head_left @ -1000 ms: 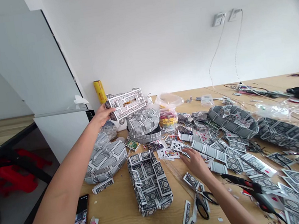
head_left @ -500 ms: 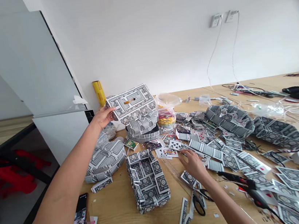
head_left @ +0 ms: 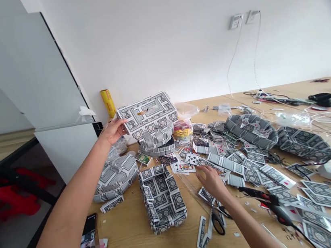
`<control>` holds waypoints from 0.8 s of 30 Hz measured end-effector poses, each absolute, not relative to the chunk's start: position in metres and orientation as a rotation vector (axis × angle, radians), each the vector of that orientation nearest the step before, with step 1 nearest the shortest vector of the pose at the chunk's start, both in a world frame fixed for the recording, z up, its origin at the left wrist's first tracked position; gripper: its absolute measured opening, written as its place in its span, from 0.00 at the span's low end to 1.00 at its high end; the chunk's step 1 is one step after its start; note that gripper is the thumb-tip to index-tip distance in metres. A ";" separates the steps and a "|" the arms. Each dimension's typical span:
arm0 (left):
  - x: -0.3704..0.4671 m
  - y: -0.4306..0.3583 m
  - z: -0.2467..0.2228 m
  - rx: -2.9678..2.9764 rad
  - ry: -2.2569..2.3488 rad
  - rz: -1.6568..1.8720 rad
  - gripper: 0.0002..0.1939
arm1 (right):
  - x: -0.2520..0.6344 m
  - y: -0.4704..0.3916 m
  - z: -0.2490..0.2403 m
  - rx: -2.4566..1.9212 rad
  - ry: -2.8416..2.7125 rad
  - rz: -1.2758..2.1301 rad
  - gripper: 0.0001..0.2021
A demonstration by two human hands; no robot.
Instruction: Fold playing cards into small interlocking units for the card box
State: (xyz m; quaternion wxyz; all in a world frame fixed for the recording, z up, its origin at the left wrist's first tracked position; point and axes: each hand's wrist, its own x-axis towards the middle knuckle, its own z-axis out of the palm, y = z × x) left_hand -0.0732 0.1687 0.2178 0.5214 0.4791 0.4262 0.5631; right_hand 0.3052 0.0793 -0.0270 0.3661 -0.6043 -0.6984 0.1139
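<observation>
The left hand (head_left: pixel 113 131) is gripping a box (head_left: pixel 152 120); cards (head_left: pixel 184 167) are lying just beyond the right hand (head_left: pixel 212 179)'s fingertips, whose hold I cannot tell.

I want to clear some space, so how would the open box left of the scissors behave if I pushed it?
The box is probably light, being open and seemingly built of thin cards. It would likely slide rather than tip, sitting low and broad on the table. Pressed hard, it might flex, since it looks pieced together.
</observation>
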 end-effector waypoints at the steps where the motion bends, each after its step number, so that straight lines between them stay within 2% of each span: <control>1: -0.072 0.166 0.217 1.149 1.022 1.350 0.18 | 0.304 0.078 -0.025 -1.552 -1.787 0.311 0.17; 6: -0.057 0.144 0.211 1.202 1.010 1.403 0.23 | 0.293 0.071 -0.001 -1.489 -1.763 0.432 0.18; 10: -0.040 0.121 0.196 1.447 1.075 1.641 0.27 | 0.274 0.071 0.032 -1.389 -1.743 0.553 0.20; 15: -0.019 0.087 0.169 1.893 1.286 1.685 0.17 | 0.245 0.069 0.080 -1.113 -1.638 0.775 0.26; 19: -0.004 0.063 0.161 2.258 1.332 1.661 0.13 | 0.227 0.063 0.105 -0.931 -1.502 0.935 0.33; 24: 0.011 0.039 0.160 3.113 0.785 1.482 0.09 | 0.220 0.050 0.125 -0.744 -1.173 1.255 0.36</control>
